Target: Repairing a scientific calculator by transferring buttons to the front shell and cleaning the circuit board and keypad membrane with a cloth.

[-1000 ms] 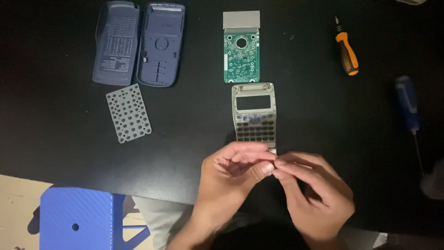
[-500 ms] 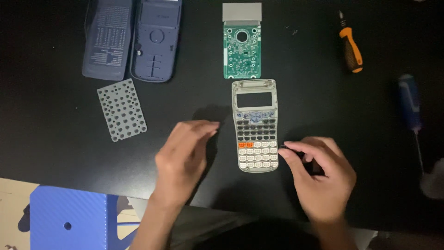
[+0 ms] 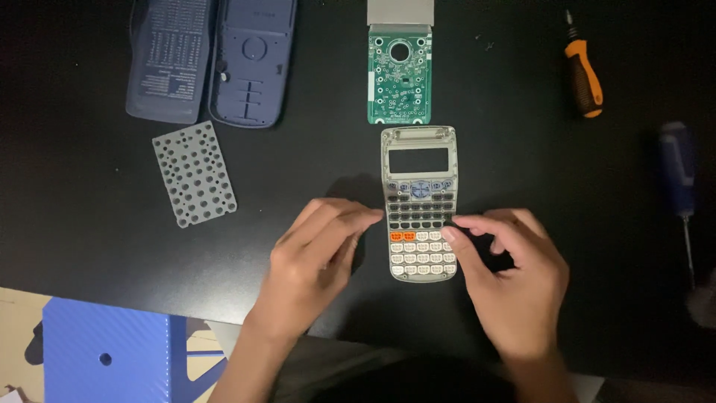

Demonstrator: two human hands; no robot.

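Grey keypad shell (image 3: 419,205): lay flat, steadied.
Left hand (image 3: 313,257): fingertips touched its edge, unclenched.
Right hand (image 3: 511,280): likewise, nothing gripped.

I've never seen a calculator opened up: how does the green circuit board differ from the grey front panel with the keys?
The green circuit board lies untouched at the far side, while the grey front panel sits nearer, between the left hand and right hand, whose fingertips meet its edges. The board shows bare solder points and a round hole; the panel carries rows of keys and an empty display window. Both lie flat on the black table, lengthwise.
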